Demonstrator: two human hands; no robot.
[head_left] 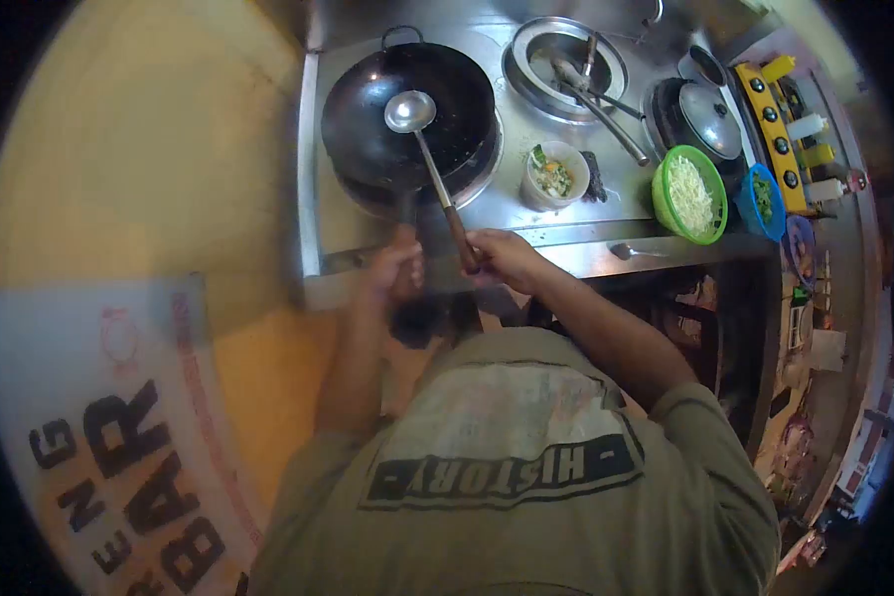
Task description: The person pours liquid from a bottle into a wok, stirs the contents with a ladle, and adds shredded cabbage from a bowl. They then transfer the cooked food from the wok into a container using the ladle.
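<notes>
A dark wok (pixel 358 129) sits over a burner at the left of the steel counter. My left hand (pixel 397 266) is wrapped round the wok's handle at the counter's front edge. My right hand (pixel 504 258) grips the wooden end of a long metal ladle (pixel 431 159). The ladle's round bowl is over the inside of the wok, which shows a dark surface with a few small specks. To the right of the wok stands a white tub (pixel 554 176) with green, orange and white contents.
Behind the tub, a round metal pot (pixel 520 74) holds utensils. Farther right are a green basket (pixel 661 194) of pale shreds, a blue basket (pixel 771 221) of greens, a lidded pan (pixel 709 117) and bottles on a yellow rack (pixel 766 111). A wall borders the left.
</notes>
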